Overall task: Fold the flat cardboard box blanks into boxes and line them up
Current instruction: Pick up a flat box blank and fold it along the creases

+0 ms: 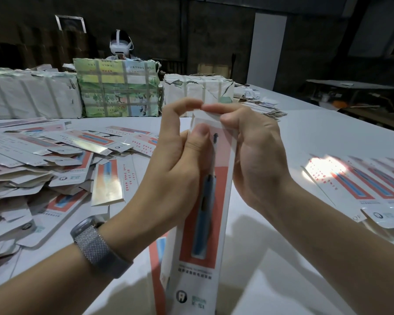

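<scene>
A white table (305,137) is carrying, on its left, a loose heap of flat blanks (43,160) and, on its right, a row of finished boxes (373,185) lying side by side, while wrapped bundles (116,87) are standing along the far edge. Between them, above the middle of the table, the person is holding one long narrow box (205,201) nearly upright, its long axis running from the lower edge of the view up and away, the printed toothbrush face turned toward the camera and the open top end pointing up toward the far side. The left hand (180,160) is gripping the upper part of the box, thumb pressing on the front panel and index finger arching over the top. The right hand (255,153) is curling round the right edge, fingertips pinching the top flap (205,114). To close this end well, the person is likely needing to keep the tube square with the left thumb, fold the flap down along its crease, and slide its tuck straight inside the front wall without buckling it.
</scene>
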`<state>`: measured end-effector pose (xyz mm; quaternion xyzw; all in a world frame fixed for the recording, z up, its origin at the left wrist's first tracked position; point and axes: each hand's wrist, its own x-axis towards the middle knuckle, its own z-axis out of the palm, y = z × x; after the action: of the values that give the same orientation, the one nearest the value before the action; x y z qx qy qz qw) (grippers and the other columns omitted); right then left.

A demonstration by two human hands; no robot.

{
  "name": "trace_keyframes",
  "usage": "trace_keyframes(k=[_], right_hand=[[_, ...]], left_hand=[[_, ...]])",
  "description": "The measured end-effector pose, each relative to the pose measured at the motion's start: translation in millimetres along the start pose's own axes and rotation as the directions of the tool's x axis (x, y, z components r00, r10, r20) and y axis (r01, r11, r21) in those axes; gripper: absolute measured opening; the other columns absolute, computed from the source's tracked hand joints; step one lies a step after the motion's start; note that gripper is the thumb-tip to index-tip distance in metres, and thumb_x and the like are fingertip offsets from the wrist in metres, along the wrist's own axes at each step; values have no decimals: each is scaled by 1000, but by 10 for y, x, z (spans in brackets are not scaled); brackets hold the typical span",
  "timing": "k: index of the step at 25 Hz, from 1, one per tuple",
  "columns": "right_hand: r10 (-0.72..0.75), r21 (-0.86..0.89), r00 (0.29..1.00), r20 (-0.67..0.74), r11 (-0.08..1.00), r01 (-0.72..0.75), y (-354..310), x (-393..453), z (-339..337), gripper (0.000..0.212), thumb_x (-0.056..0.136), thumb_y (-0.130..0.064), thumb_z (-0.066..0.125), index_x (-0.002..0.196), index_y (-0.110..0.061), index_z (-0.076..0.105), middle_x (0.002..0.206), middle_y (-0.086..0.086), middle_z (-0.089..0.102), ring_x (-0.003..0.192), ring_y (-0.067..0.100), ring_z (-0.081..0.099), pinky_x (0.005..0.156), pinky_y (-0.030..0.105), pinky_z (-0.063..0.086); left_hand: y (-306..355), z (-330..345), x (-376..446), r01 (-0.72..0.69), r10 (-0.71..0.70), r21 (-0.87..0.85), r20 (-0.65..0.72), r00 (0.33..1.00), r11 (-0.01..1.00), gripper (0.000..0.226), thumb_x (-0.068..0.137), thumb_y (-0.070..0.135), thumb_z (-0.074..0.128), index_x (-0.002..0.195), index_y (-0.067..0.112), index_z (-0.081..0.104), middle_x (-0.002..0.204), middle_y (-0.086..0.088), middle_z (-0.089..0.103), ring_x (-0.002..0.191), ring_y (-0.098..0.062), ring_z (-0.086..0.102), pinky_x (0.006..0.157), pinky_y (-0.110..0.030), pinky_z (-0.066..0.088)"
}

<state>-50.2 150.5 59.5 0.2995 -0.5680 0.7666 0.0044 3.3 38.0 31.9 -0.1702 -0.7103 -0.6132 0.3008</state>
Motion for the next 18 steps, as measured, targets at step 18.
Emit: trace_keyframes(k=[18], right_hand=[[-70, -245, 982, 177, 963, 113, -46, 192, -204, 24, 86, -17, 52, 89, -17, 76, 83, 8, 61, 76, 39, 60, 61, 50, 49]], left_hand=[[32, -58, 26, 38, -36, -83, 19, 999, 996, 16, 109, 24, 35, 108, 38, 42, 85, -14, 72, 68, -37, 71, 58, -51, 61]])
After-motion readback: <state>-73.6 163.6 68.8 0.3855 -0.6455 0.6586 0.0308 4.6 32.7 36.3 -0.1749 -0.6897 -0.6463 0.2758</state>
